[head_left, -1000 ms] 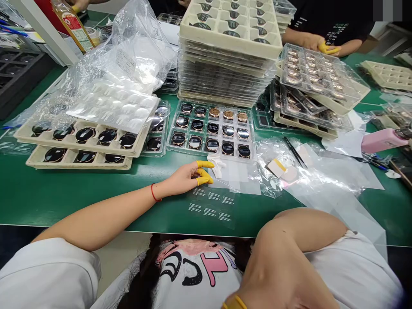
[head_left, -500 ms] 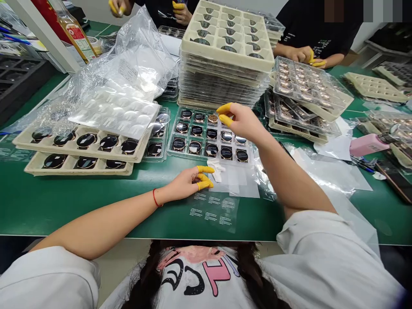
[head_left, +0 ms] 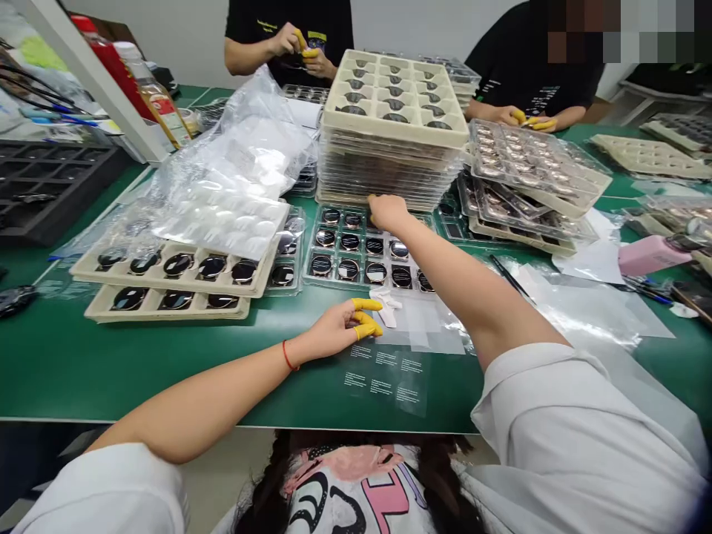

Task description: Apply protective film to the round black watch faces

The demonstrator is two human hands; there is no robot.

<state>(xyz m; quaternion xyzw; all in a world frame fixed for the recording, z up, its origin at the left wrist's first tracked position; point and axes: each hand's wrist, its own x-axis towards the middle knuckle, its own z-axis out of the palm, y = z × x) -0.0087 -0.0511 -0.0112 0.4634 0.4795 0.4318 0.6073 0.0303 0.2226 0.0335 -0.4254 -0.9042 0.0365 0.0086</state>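
Note:
My right hand (head_left: pixel 386 211) reaches forward and rests at the far edge of a clear blister tray (head_left: pixel 361 248) of round dark watch dials (head_left: pixel 349 268). Its fingers curl down out of sight, so I cannot see whether they hold anything. My left hand (head_left: pixel 345 328), with yellow finger cots, lies on the green table with its fingers apart, touching the edge of clear film sheets (head_left: pixel 420 322). A small white paper strip (head_left: pixel 386 306) lies just beyond those fingertips. Printed clear film labels (head_left: pixel 383 380) lie close to the hand.
Stacked beige trays (head_left: pixel 392 133) rise behind the blister tray. A plastic bag (head_left: pixel 222 222) and dial-filled beige trays (head_left: pixel 172 278) are at the left. Trays of rose-gold discs (head_left: pixel 528 167) are at the right. Co-workers (head_left: pixel 289 41) stand across the green table (head_left: pixel 139 371).
My right hand has moved down from above the blister tray to its far edge. My left hand stays in place. The camera view has tilted up, showing more of the far side.

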